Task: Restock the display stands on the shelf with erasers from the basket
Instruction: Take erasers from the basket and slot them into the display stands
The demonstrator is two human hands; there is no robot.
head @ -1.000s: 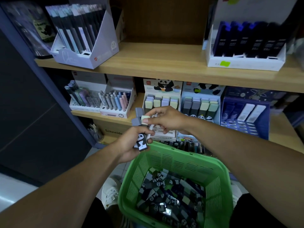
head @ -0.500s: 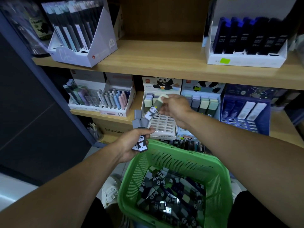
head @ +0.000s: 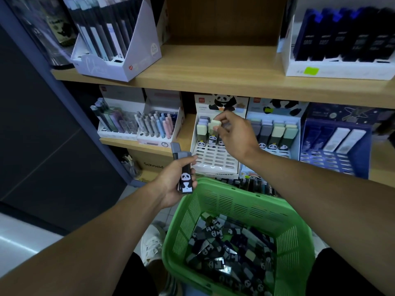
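Note:
A green plastic basket (head: 241,202) sits low at the front, holding several panda-sleeved erasers (head: 230,253). My left hand (head: 173,180) grips a few grey erasers in dark panda sleeves (head: 185,178) just left of the basket rim. My right hand (head: 235,133) pinches the pale green top of an eraser (head: 214,125) standing in the upper row of the white panda display stand (head: 213,159) on the middle shelf. Most slots of that stand's grid are bare. A second panda stand (head: 275,133) to the right holds a row of erasers.
Pen display boxes (head: 158,127) stand left of the panda stands. A blue stand (head: 333,146) with white erasers is at the right. The upper wooden shelf (head: 213,67) carries a white pen box (head: 115,39) and a box of dark blue items (head: 342,39).
My right hand took one eraser from the bunch in my left hand, carried it up to the white stand and now has it standing in the top row. The left hand stayed beside the basket.

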